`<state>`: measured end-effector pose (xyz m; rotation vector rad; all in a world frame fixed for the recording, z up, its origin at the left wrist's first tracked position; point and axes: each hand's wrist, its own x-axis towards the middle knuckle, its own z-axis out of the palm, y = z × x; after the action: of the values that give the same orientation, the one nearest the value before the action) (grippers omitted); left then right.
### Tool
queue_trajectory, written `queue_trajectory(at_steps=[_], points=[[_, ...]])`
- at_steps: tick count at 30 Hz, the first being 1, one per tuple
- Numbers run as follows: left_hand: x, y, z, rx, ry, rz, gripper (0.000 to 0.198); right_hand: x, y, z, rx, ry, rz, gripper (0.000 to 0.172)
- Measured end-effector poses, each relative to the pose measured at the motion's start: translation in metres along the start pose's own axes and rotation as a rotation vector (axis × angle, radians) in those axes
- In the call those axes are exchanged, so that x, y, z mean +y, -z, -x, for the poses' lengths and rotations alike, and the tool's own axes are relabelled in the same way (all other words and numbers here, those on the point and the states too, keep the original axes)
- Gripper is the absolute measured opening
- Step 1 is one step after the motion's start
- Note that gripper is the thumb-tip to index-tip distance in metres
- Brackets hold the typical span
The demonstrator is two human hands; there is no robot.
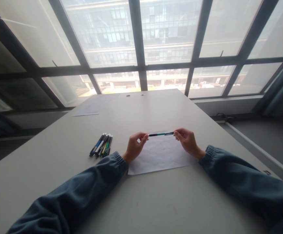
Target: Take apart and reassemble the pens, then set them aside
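While both hands are raised over the pale grey tabletop (156,201), the head view lists as follows. Item: slim green-and-black pen (161,134), held level just above a white sheet of paper (159,159) lying near the table's middle. Left hand (134,146): fingertips pinched shut on the pen's dark left end. Right hand (186,140): fingertips pinched shut on the pen's green right end. Both arms in dark blue sleeves with gathered cuffs. Item: small bundle of pens with blue, white, yellow and green barrels (101,145), lying side by side on the table, left of the left hand and apart from it. Item: second white sheet (92,107), flat at the far left corner of the table. Behind the table: dark-framed window panes (139,42) facing a building.
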<state>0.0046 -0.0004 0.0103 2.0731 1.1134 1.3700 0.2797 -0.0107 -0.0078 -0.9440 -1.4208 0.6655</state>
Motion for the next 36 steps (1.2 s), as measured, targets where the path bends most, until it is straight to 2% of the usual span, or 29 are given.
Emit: queue_trajectory(at_steps=[36], points=[[0.0027, 0.0003, 0.0003, -0.015, 0.01, 0.025, 0.035, 0.0033, 0.0003, 0.0001, -0.008, 0.001, 0.021, 0.03]])
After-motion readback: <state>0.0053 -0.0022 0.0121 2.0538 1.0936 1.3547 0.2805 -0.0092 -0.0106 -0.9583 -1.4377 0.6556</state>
